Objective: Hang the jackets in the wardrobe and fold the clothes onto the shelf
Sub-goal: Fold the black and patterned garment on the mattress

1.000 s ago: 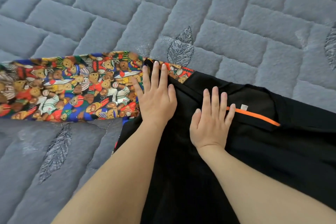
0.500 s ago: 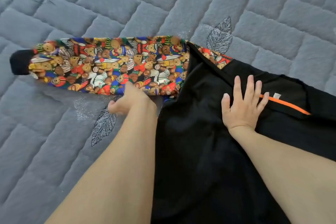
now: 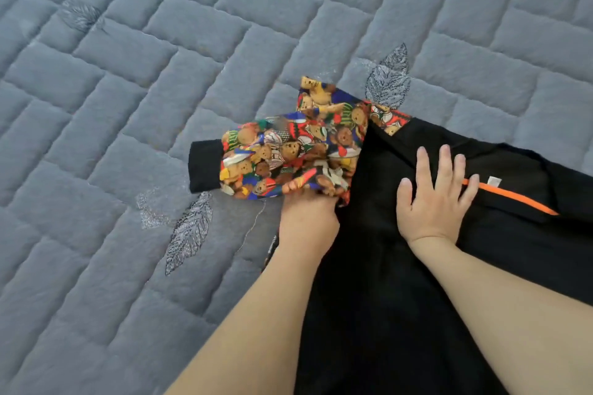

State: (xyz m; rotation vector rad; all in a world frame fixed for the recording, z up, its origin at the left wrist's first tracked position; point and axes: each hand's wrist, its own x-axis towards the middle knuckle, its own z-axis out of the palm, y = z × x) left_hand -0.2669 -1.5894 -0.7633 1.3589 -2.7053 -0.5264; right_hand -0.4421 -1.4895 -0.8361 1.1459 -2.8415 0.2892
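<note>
step: folding, likely sleeve-in | left of garment: black cuff (image 3: 204, 170), then teddy-print sleeve (image 3: 288, 154) bunched on grey quilt (image 3: 128, 74) | left hand (image 3: 308, 218) gripping sleeve's near edge | right hand (image 3: 433, 199) flat, fingers spread, pinning black top (image 3: 401, 314) beside orange trim (image 3: 513, 199) | next: probably lay sleeve flat across body, no creases | containers: none in view

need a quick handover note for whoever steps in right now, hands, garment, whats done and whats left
Left hand: grips the teddy-print sleeve, bunched and lifted toward the black body.
Right hand: flat, fingers spread, pressing the body beside the orange trim.
Garment lies on the grey quilted bedspread; black cuff points left.
Done: garment laid out.
Left: lay this sleeve over the body, finish folding, put it on the shelf. No wardrobe or shelf in view.
</note>
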